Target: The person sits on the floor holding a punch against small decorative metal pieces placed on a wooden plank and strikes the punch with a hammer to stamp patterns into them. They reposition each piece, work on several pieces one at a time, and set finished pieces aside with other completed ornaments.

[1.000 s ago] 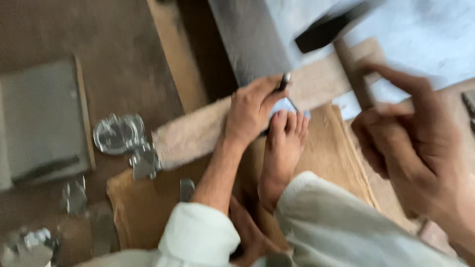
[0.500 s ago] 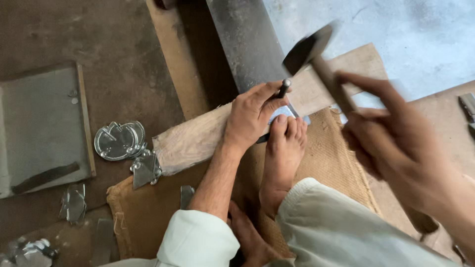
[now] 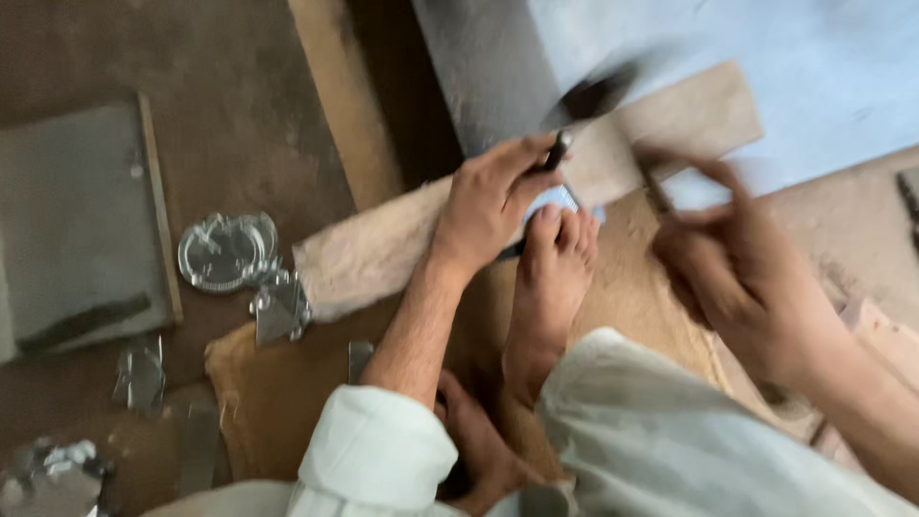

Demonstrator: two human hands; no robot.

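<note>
- A thin dark punch point(image 3: 557, 151) is pinched upright between the fingers of the left hand point(image 3: 490, 206), its tip set on a small pale metal piece point(image 3: 555, 200)
- The metal piece is seen as a flat, bluish-grey sheet, lying on a long wooden block point(image 3: 383, 251) at the middle of the scene and pinned at its near edge by the toes of a bare foot point(image 3: 550, 278)
- A hammer point(image 3: 613, 115) is gripped by its wooden handle in the closed right hand point(image 3: 737, 278); its dark head is blurred, just above and to the right of the punch top
- Most of the metal piece is hidden by the left hand and the toes
- The block is laid across a brown burlap cloth point(image 3: 278, 383) spread on the floor
- To the left of the block, a round shiny metal plate point(image 3: 225, 251) and smaller cut metal shapes point(image 3: 280, 308) are scattered on the floor
- At the far left a flat grey slab point(image 3: 77, 220) is seen with a dark strip lying on it
</note>
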